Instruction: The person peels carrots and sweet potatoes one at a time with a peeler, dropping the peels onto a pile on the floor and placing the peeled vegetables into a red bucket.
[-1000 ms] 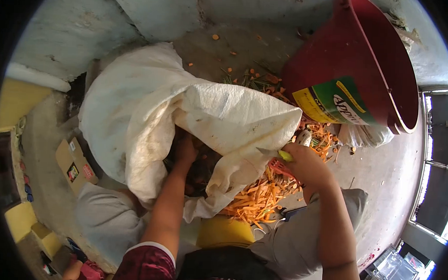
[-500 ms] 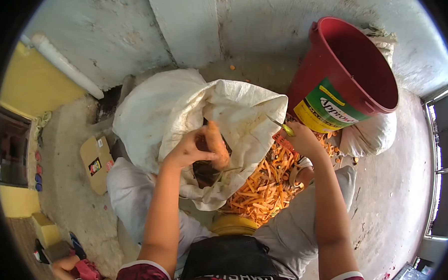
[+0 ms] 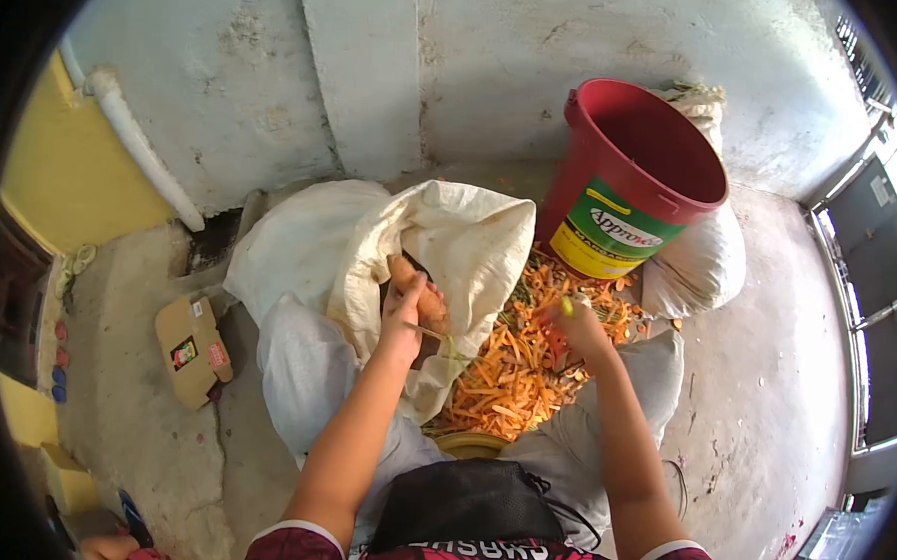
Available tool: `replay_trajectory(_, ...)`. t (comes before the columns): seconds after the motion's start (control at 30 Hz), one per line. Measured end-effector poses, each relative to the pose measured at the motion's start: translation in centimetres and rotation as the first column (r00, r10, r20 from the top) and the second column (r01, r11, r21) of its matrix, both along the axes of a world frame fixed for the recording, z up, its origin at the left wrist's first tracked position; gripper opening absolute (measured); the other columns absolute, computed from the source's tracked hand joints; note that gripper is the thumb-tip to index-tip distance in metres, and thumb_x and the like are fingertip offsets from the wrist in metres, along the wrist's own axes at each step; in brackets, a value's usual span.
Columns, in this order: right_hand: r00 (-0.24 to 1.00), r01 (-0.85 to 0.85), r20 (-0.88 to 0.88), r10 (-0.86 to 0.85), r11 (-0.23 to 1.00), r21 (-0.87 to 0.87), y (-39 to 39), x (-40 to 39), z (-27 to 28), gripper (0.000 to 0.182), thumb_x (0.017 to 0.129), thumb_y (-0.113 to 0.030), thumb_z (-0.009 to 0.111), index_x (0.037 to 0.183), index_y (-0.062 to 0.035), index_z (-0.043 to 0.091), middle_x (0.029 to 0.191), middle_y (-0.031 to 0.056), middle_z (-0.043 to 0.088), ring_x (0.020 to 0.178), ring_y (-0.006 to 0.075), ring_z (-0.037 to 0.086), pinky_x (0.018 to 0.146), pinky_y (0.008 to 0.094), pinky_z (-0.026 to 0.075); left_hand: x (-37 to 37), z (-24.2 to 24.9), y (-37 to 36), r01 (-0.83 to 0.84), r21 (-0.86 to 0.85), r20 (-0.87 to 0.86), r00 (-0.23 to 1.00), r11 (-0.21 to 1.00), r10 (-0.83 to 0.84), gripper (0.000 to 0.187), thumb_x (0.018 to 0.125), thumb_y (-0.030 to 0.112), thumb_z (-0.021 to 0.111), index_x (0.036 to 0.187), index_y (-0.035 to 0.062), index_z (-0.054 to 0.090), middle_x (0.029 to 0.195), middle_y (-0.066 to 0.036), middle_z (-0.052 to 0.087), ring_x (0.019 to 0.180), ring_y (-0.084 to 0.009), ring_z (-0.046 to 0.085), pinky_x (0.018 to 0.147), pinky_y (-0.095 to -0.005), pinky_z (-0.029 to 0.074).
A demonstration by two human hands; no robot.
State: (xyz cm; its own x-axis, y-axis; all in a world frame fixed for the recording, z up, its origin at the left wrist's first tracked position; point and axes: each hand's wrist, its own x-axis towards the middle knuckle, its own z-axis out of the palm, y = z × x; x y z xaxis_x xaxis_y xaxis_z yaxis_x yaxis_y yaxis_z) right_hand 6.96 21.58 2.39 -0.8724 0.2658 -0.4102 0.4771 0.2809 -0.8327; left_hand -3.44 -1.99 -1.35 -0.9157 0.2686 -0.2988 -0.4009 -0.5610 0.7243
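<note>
A thick, dull-orange carrot (image 3: 431, 309) is gripped in my left hand (image 3: 404, 313), over the mouth of a white woven sack (image 3: 496, 217). A thin stem with a bit of green sticks out below that hand. My right hand (image 3: 584, 331) is closed around a small knife with a yellow-green handle (image 3: 567, 306); its blade hardly shows. Something red-orange also shows at the fingers of that hand. Beneath the right hand lies a heap of orange peelings (image 3: 504, 383), reaching from the sack to the bucket.
A red bucket (image 3: 562, 200) with a green and yellow label stands by the wall, a filled white sack (image 3: 705, 261) behind it. Left of my leg lies a torn cardboard piece (image 3: 187, 349). A yellow rim (image 3: 469, 444) shows between my legs.
My right hand has moved left and down, from beside the sack's edge to over the peelings. My left hand still grips the carrot, which now sits lower in the hand. The view has shifted.
</note>
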Motion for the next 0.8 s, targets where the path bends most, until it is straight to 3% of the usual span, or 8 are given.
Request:
replay_trajectory(0.07, 0.952, -0.304, 0.01, 0.306, 0.943, 0.137, 0.0, 1.6, -1.7, 0.017, 0.079, -0.011, 0.048, 0.091, -0.0086, 0.06, 0.076, 0.0028, 0.061, 0.057, 0.0079, 0.054, 0.049, 0.0222, 0.042, 0.1, 0.5, 0.6, 0.071, -0.139, -0.191, 0.977, 0.988, -0.098, 0.026, 0.079, 0.02, 0.057, 0.096, 0.0054, 0.043, 0.08, -0.006, 0.052, 0.076, -0.0162, 0.052, 0.069, -0.0296, 0.043)
replay_trajectory(0.1, 0.947, -0.316, 0.1, 0.304, 0.938, 0.141, -0.7, 2.3, -1.8, 0.017, 0.075, -0.016, 0.053, 0.09, -0.0101, 0.059, 0.075, 0.0051, 0.061, 0.061, 0.0137, 0.057, 0.053, 0.0278, 0.044, 0.2, 1.0, 0.7, 0.094, -0.215, -0.282, 0.947, 0.972, -0.154, 0.028, 0.078, 0.02, 0.057, 0.096, 0.0042, 0.044, 0.08, -0.006, 0.051, 0.075, -0.0146, 0.052, 0.069, -0.0282, 0.042)
replay_trajectory(0.13, 0.916, -0.4, 0.117, 0.384, 0.855, 0.329, -1.1, 2.7, -2.5, 0.017, 0.075, -0.018, 0.054, 0.09, -0.0104, 0.059, 0.075, 0.0063, 0.061, 0.063, 0.0169, 0.057, 0.054, 0.0301, 0.044, 0.1, 0.5, 0.9, 0.104, -0.29, -0.355, 0.912, 0.951, -0.208, 0.029, 0.078, 0.02, 0.058, 0.097, 0.0034, 0.044, 0.081, -0.006, 0.051, 0.075, -0.0142, 0.051, 0.069, -0.0279, 0.042)
replay_trajectory(0.2, 0.836, -0.506, 0.206, 0.509, 0.569, 0.648, -1.8, 3.3, -3.5, 0.019, 0.074, -0.023, 0.055, 0.088, -0.0111, 0.058, 0.074, 0.0088, 0.06, 0.067, 0.0232, 0.058, 0.058, 0.0347, 0.044, -0.1, -0.4, 1.4, 0.103, -0.433, -0.479, 0.816, 0.895, -0.325, 0.031, 0.076, 0.02, 0.059, 0.097, 0.0019, 0.045, 0.082, -0.006, 0.052, 0.075, -0.0134, 0.05, 0.069, -0.0271, 0.041)
replay_trajectory(0.23, 0.837, -0.514, 0.225, 0.498, 0.575, 0.637, -2.3, 3.5, -3.2, 0.025, 0.073, -0.032, 0.055, 0.086, -0.0113, 0.057, 0.073, 0.0103, 0.059, 0.071, 0.0297, 0.056, 0.061, 0.0391, 0.043, 0.3, -0.3, 1.6, 0.098, -0.462, -0.507, 0.786, 0.882, -0.353, 0.034, 0.075, 0.021, 0.061, 0.098, 0.0015, 0.046, 0.083, -0.006, 0.053, 0.075, -0.0133, 0.05, 0.069, -0.0272, 0.04)
replay_trajectory(0.37, 0.828, -0.51, 0.221, 0.515, 0.529, 0.679, -2.8, 3.2, -4.5, 0.027, 0.071, -0.036, 0.055, 0.083, -0.0118, 0.056, 0.071, 0.0094, 0.058, 0.069, 0.029, 0.057, 0.059, 0.0392, 0.044, 1.1, -0.3, 2.1, 0.144, -0.494, -0.511, 0.75, 0.857, -0.421, 0.031, 0.076, 0.019, 0.06, 0.098, 0.0021, 0.045, 0.083, -0.006, 0.054, 0.075, -0.0129, 0.052, 0.07, -0.0275, 0.041)
replay_trajectory(0.67, 0.796, -0.536, 0.25, 0.551, 0.45, 0.714, -5.2, 2.1, -3.2, 0.025, 0.071, -0.033, 0.057, 0.084, -0.0123, 0.055, 0.07, 0.0097, 0.058, 0.069, 0.0281, 0.057, 0.057, 0.0399, 0.045, 2.7, -0.1, 2.5, 0.312, -0.255, -0.445, 0.802, 0.915, -0.398, 0.021, 0.08, 0.016, 0.055, 0.092, 0.0036, 0.045, 0.079, -0.005, 0.054, 0.076, -0.0127, 0.053, 0.07, -0.0278, 0.043)
replay_trajectory(0.8, 0.799, -0.548, 0.285, 0.53, 0.445, 0.708, -5.1, 2.1, -3.3, 0.024, 0.071, -0.032, 0.056, 0.084, -0.012, 0.056, 0.071, 0.0097, 0.059, 0.07, 0.0281, 0.058, 0.058, 0.0392, 0.045, 3.0, -0.2, 2.9, 0.335, -0.278, -0.411, 0.806, 0.9, -0.427, 0.022, 0.08, 0.019, 0.054, 0.093, 0.0043, 0.043, 0.076, -0.005, 0.053, 0.073, -0.0128, 0.053, 0.069, -0.0274, 0.043)
